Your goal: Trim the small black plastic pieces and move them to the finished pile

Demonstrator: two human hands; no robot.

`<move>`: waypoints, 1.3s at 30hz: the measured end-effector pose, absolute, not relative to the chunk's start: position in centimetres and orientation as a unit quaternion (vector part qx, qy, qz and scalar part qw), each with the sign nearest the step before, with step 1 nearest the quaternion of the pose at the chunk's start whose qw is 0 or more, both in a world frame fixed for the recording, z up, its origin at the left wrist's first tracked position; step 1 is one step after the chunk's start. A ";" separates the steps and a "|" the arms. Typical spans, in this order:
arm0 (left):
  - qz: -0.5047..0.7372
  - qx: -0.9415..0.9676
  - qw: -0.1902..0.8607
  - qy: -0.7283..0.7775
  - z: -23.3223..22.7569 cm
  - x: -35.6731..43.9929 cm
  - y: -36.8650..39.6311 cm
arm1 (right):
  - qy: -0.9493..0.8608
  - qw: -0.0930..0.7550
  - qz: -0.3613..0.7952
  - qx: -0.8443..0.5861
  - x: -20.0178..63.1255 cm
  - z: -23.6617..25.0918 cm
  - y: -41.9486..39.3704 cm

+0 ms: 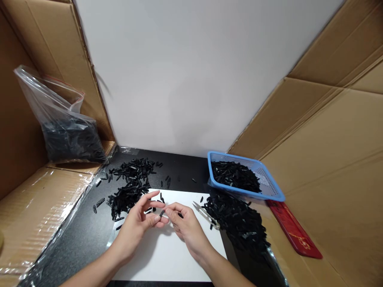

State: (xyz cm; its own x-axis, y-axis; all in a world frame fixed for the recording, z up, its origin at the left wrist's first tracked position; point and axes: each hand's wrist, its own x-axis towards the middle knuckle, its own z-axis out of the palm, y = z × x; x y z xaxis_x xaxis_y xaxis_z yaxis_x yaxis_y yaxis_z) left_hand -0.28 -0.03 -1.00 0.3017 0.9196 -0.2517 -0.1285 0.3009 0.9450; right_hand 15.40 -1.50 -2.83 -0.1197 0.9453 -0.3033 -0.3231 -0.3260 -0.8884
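The left hand [138,220] pinches a small black piece [162,213] between thumb and fingers above the white board [173,259]; the right hand [188,226] brings thumb and forefinger together at the piece's upper end, though whether they grip it I cannot tell. Metal snips [206,215] lie at the board's right edge, a dark heap [242,225] right of it, a blue basket [278,196] of similar pieces beyond its upper right corner, and a loose pile [127,199] by its upper left corner
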 end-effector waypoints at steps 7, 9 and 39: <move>0.356 0.600 0.530 0.482 -0.5 -0.9 1.0 | -0.338 0.482 0.656 -0.472 15.7 -2.7 -1.4; 0.357 0.659 0.450 0.485 -0.3 -1.1 1.4 | -0.335 0.488 0.651 -0.475 15.7 -2.6 -1.4; 0.145 0.850 0.186 0.471 -3.1 -2.7 1.9 | -0.317 0.494 0.686 -0.430 15.6 -2.1 -1.7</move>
State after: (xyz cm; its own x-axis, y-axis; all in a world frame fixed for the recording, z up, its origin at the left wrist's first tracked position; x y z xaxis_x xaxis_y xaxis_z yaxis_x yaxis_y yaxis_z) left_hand -2.66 1.87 -3.10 0.5131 0.8553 0.0719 0.7473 -0.4864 0.4527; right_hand 15.61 -1.73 -2.07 -0.1422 0.9503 -0.2769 -0.4059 -0.3111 -0.8594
